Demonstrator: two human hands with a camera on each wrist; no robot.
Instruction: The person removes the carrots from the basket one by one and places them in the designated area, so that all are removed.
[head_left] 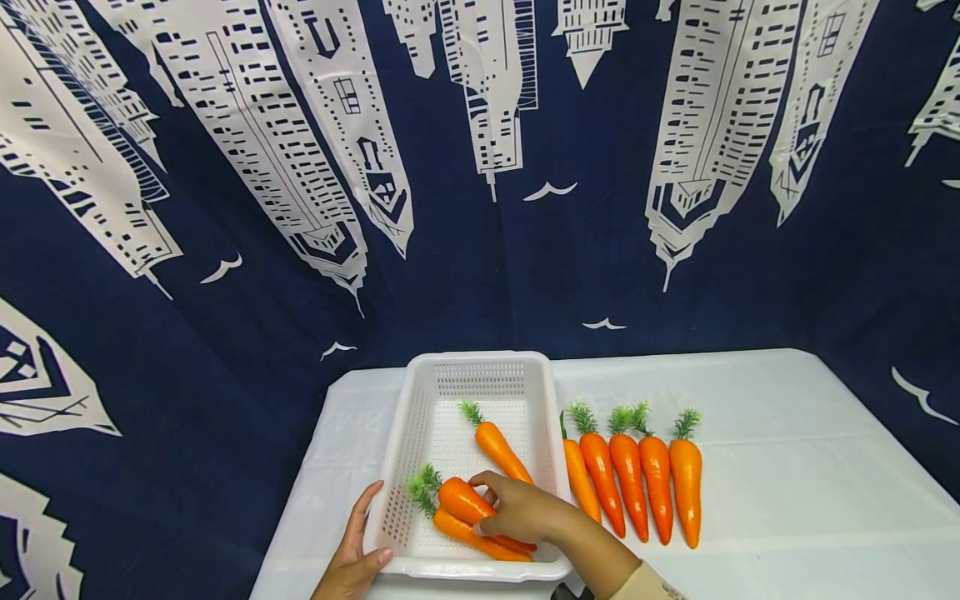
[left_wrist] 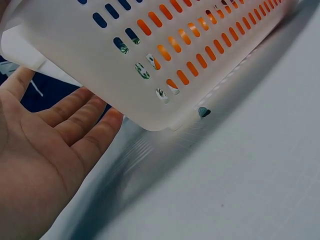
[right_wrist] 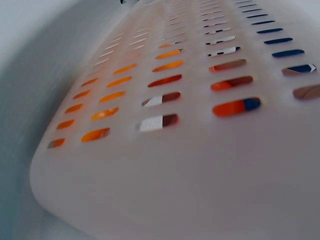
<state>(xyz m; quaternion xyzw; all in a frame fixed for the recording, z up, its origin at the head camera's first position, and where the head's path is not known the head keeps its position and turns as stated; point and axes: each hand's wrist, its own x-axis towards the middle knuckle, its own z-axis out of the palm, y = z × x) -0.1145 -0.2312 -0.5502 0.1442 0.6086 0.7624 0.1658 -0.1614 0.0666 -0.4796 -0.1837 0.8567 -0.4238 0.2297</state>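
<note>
A white perforated plastic basket (head_left: 480, 358) holds three orange carrots with green tops. My right hand (head_left: 519, 508) reaches in over the right rim and grips the thick upper carrot (head_left: 459, 498) near the front, thumb on its near side. Another carrot (head_left: 467, 533) lies just below it, and a third carrot (head_left: 501, 448) lies slantwise farther back. At the basket's front left corner, my left hand (head_left: 351, 550) touches the side with extended fingers (left_wrist: 95, 132). In the right wrist view the basket wall (right_wrist: 200, 175) hides most of the right hand.
Right of the basket, several carrots lie side by side in a row (head_left: 628, 467), tops pointing away. A white cloth covers the table (head_left: 787, 467). Behind it hangs a dark blue curtain (head_left: 480, 275) printed with white buildings.
</note>
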